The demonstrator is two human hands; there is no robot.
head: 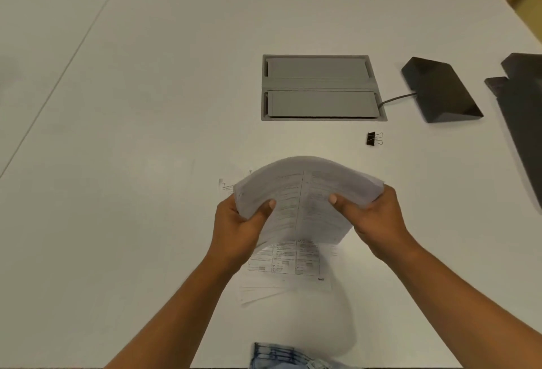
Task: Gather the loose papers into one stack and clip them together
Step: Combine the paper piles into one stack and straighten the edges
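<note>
Sheaf [305,192]: printed papers held off the table [132,104], on the near side of the cable hatch [321,87]. It bows upward across the middle, I judge because both hands press inward at its side edges to square it.
Left hand [239,222]: grips the sheaf's left edge. The thumb [268,206] lies on top and pinches the paper against fingers underneath. Those are hidden, so their spread cannot be told.
Right hand [378,219]: mirrors it on the right edge, thumb [337,200] on top, the other fingers curled under and mostly out of sight.
Loose sheets [289,263]: several lie flat on the table under the sheaf, nearer the person than the hatch. They are fanned out of line and not yet gathered.
Binder clip [374,138]: black, resting on the table just to the near side of the hatch's right corner. It is well apart from both hands and untouched, probably left within the right hand's reach for the last step.
Wedge-shaped device [440,90]: black, right of the hatch, with a cable [396,99] running into it. It plays no part in the job.
Stage: gathering about midway, clipping not begun.
Risk: a bowed, two-edge hold may let inner sheets slide askew. Tapping the sheaf on the table should settle them.
</note>
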